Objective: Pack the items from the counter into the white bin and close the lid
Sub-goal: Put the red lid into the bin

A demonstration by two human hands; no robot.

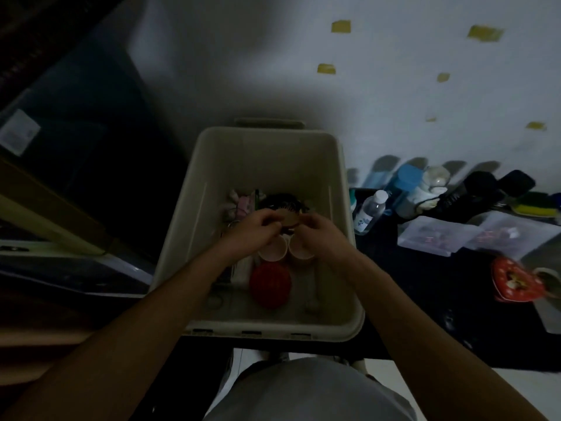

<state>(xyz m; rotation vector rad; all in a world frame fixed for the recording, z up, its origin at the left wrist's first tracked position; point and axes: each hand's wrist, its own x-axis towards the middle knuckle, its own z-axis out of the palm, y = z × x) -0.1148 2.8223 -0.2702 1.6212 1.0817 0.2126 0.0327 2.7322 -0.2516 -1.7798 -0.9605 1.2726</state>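
Observation:
The white bin (340, 183) stands open in front of me on the dark counter. Both hands are inside it, close together. My left hand (253, 227) and my right hand (318, 230) pinch a small brown round object (292, 219) between them, above two pale paper cups (274, 252). A red round thing (270, 284) lies near the bin's front wall. A black comb-like item (283, 201) and a pink item (243, 203) lie further back. The lid is not visible.
To the right on the black counter (425, 284) stand a clear bottle (371, 212), a blue container (405, 182), black bottles (473, 189), clear plastic boxes (437, 235), a red heart-shaped tin (516, 281) and a tape roll (548, 282). A white wall is behind. Dark furniture is at left.

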